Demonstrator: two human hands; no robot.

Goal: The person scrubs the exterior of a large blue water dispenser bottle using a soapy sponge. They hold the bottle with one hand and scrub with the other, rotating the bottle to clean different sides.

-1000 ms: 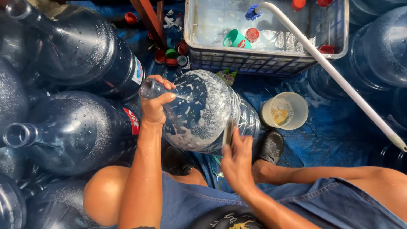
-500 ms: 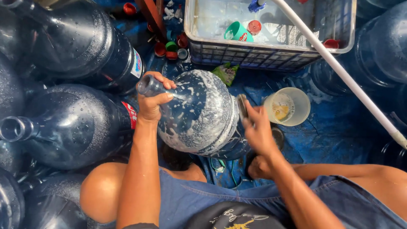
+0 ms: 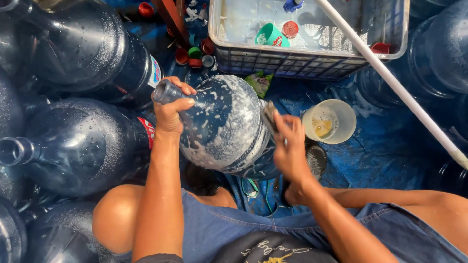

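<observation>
1. One soapy water jug (image 3: 226, 126) lay across the lap, the only one covered in foam.
2. At least four other big blue jugs were in view on the left, among them an upper one (image 3: 73, 44) and a middle one (image 3: 73, 146); more showed partly on the right (image 3: 438, 48), their number unclear.
3. One white plastic crate (image 3: 312, 61) stood ahead.
4. One round tub (image 3: 329, 122) sat on the blue tarp.
5. One white pipe (image 3: 390, 78) slanted across.
6. About four loose caps (image 3: 195, 56) lay beside the crate.
7. Two hands were in view: left hand (image 3: 170, 109), right hand (image 3: 290, 148).
</observation>
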